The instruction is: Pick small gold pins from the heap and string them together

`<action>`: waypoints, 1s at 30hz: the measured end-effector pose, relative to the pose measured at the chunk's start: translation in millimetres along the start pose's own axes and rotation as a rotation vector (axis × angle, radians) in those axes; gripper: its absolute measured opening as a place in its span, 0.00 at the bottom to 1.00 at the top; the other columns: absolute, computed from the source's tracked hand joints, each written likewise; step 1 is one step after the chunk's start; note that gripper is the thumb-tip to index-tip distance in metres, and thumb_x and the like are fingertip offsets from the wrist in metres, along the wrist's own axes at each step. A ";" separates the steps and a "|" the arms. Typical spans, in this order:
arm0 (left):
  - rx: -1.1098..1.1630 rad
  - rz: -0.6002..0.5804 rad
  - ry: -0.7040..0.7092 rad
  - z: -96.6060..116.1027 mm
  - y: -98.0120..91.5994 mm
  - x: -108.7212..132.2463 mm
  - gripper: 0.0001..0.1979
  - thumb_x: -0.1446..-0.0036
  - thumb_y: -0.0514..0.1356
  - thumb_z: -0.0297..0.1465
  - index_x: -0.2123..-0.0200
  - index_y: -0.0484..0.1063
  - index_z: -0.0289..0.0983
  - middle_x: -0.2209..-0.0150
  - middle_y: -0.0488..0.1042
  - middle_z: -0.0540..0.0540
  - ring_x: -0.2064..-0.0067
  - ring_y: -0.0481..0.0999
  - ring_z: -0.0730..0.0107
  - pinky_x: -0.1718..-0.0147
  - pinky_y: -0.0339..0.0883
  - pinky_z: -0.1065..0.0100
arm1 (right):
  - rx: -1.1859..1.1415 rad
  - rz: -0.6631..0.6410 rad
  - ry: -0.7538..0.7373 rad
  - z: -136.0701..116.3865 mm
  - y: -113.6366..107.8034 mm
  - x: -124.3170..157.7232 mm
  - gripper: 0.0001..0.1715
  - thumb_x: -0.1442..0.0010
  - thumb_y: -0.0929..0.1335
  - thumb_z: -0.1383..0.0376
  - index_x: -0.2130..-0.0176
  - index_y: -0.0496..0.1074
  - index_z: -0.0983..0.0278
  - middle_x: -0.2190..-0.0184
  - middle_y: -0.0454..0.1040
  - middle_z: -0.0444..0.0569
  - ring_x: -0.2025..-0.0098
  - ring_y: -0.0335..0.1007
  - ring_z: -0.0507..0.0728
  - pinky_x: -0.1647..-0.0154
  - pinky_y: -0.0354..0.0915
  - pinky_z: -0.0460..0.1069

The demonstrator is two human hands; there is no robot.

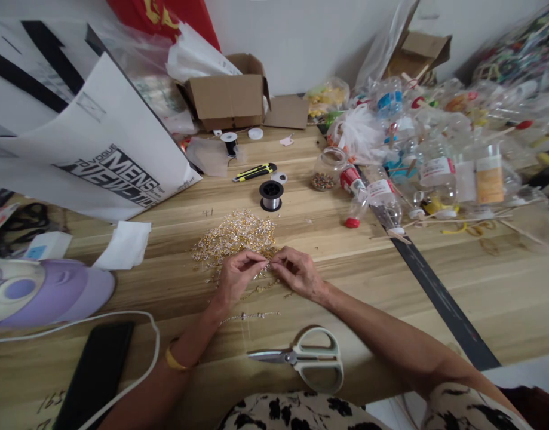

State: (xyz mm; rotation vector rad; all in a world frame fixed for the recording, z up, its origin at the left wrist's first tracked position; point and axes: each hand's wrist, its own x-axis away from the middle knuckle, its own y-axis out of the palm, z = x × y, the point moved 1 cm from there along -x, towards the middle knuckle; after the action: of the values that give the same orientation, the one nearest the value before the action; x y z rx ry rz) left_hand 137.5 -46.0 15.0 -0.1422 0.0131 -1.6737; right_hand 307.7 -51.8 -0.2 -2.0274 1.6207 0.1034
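Bead pieces [233,233], gold and clear, are heaped on the tabletop [368,286] right in front of you, and that's a big pile, so I'd call this early days. Your left hand [236,275] and right hand [298,272] meet at the near edge of the heap, each with thumb and forefinger pinched on a tiny piece between them. It's way too small for me to say what it is, or whether your two hands grip the same bit or two separate ones.

On the done side, I'd count the beaded chain [251,315] lying just on your side of the hands. Looks linked up to me, though I can't tell if it's a finished length. A thin gold strand [258,289] sits between it and the pile, partly behind your left hand, and I can't say if that one's complete either.

What's left, judging by the loose stuff: pretty much that whole heap. Nothing suggests you're trimming right now, since the scissors [296,358] lie on the table near your body, blades spread a little if at all, and the wire spool [271,196] stands beyond the pile, untouched.
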 end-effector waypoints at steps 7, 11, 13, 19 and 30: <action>-0.003 0.001 0.021 -0.8 -0.4 -0.2 0.04 0.56 0.67 0.30 0.74 0.77 0.36 0.73 0.77 0.49 0.71 0.73 0.71 0.69 0.66 0.71 | 0.012 -0.011 -0.002 0.7 -0.5 0.4 0.06 0.39 0.66 0.66 0.68 0.70 0.65 0.74 0.70 0.46 0.75 0.63 0.50 0.75 0.60 0.45; 0.011 0.003 0.018 0.5 -0.6 0.1 0.04 0.56 0.68 0.30 0.75 0.77 0.36 0.73 0.77 0.49 0.70 0.73 0.71 0.69 0.67 0.71 | 0.024 -0.019 -0.004 1.6 -0.4 0.7 0.06 0.39 0.65 0.66 0.68 0.70 0.65 0.74 0.70 0.46 0.75 0.63 0.50 0.74 0.60 0.45; 0.007 0.001 0.012 1.4 -0.5 0.3 0.04 0.56 0.67 0.30 0.75 0.77 0.36 0.74 0.77 0.48 0.71 0.73 0.71 0.69 0.67 0.71 | 0.028 -0.023 -0.009 2.3 -0.2 1.0 0.06 0.39 0.65 0.66 0.68 0.70 0.65 0.74 0.70 0.46 0.74 0.63 0.50 0.74 0.59 0.45; 0.000 0.022 0.011 0.9 -0.1 0.2 0.04 0.57 0.67 0.30 0.75 0.77 0.36 0.75 0.76 0.49 0.72 0.72 0.71 0.72 0.66 0.72 | 0.037 -0.036 -0.025 2.9 0.0 1.2 0.05 0.39 0.65 0.67 0.68 0.69 0.65 0.74 0.69 0.46 0.74 0.62 0.50 0.74 0.59 0.45; -0.008 0.009 -0.035 0.9 0.4 0.0 0.06 0.58 0.68 0.31 0.76 0.77 0.35 0.76 0.76 0.49 0.72 0.72 0.71 0.72 0.65 0.72 | 0.028 -0.036 -0.011 1.1 0.2 0.7 0.08 0.39 0.65 0.65 0.68 0.69 0.65 0.74 0.69 0.46 0.75 0.62 0.50 0.74 0.58 0.45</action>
State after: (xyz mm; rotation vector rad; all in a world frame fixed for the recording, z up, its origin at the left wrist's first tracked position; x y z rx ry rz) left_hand 138.0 -46.0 15.8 -0.1767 -0.0056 -1.6620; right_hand 308.0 -52.0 -1.5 -2.0302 1.5699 0.0774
